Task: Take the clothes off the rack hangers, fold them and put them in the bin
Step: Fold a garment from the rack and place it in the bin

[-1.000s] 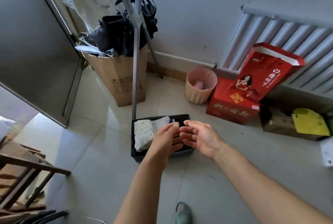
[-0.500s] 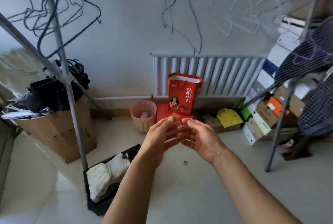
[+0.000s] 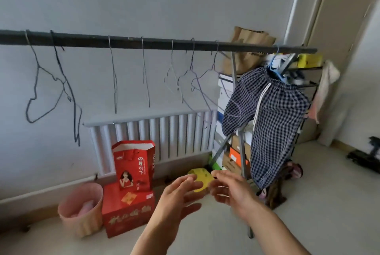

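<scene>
A dark rack bar (image 3: 156, 44) runs across the view with several bare wire hangers (image 3: 114, 74) on it. At its right end, checked blue-and-white shorts (image 3: 271, 123) with a white drawstring hang from a blue hanger (image 3: 274, 70). My left hand (image 3: 176, 199) and my right hand (image 3: 234, 193) are raised side by side low in the middle, fingers relaxed, holding nothing. Both are below and left of the shorts, apart from them. The bin is out of view.
A white radiator (image 3: 164, 135) lines the wall. A red gift bag (image 3: 134, 164) stands on a red box (image 3: 128, 213) beside a pink basket (image 3: 82, 207). Stacked boxes on a shelf (image 3: 232, 152) stand behind the shorts. A door (image 3: 337, 49) is at right.
My view has swung up and right from the floor bin to the rack bar. Both empty hands stayed together in front of me. The bin with folded clothes has left the view.
</scene>
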`<state>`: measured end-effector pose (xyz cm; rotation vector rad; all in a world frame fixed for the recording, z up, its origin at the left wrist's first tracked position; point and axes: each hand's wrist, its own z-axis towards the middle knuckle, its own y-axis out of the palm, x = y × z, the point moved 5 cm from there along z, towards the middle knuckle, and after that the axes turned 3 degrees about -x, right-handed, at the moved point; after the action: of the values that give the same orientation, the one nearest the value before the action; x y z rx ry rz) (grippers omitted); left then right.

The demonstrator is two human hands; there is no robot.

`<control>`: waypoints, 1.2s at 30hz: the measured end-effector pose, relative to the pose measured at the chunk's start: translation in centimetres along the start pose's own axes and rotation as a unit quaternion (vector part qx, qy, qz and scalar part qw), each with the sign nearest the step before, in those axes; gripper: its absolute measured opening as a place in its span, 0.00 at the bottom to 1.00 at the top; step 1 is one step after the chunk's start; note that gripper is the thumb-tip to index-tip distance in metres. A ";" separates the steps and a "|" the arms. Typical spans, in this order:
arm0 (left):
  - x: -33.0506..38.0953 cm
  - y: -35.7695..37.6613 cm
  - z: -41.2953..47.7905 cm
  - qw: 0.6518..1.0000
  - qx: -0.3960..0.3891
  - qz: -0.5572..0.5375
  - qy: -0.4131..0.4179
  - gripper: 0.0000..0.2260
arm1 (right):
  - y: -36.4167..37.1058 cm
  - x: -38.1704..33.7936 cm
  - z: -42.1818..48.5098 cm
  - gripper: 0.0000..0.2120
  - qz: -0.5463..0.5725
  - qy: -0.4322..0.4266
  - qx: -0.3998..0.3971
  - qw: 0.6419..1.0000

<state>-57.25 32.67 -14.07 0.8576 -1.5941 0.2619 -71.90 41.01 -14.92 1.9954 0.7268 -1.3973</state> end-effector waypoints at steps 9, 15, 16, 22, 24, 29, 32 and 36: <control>2.3 14.0 9.3 1.000 -0.017 -0.012 -0.003 0.10 | -19.3 -18.2 8.7 0.07 -0.132 -0.220 0.207 0.944; 3.6 18.0 12.2 1.000 -0.012 -0.005 0.011 0.09 | -25.6 -31.0 15.0 0.18 -0.468 -0.311 0.348 0.751; 3.7 18.2 12.4 1.000 -0.008 -0.001 0.014 0.09 | -26.2 -31.6 16.6 0.23 -0.517 -0.258 0.338 0.743; 4.3 18.3 12.2 0.999 0.005 0.029 0.031 0.10 | -26.6 -30.6 20.4 0.20 -0.615 -0.145 0.278 0.723; 4.3 18.0 12.1 0.999 0.009 0.025 0.036 0.10 | -25.9 -30.4 20.2 0.17 -0.627 -0.123 0.261 0.724; 4.6 17.4 11.4 0.998 0.014 0.018 0.053 0.10 | -24.2 -32.0 18.4 0.12 -0.597 -0.188 0.305 0.718; 4.7 17.7 11.0 0.998 0.009 0.027 0.062 0.10 | -23.9 -33.0 17.2 0.13 -0.585 -0.217 0.311 0.717; 5.2 19.0 10.7 0.995 -0.016 0.064 0.076 0.10 | -24.5 -32.0 15.2 0.19 -0.570 -0.240 0.260 0.742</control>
<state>-77.58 37.47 -6.07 0.6947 -1.5086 0.3839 -108.58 43.30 7.47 1.2806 1.5415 -2.9473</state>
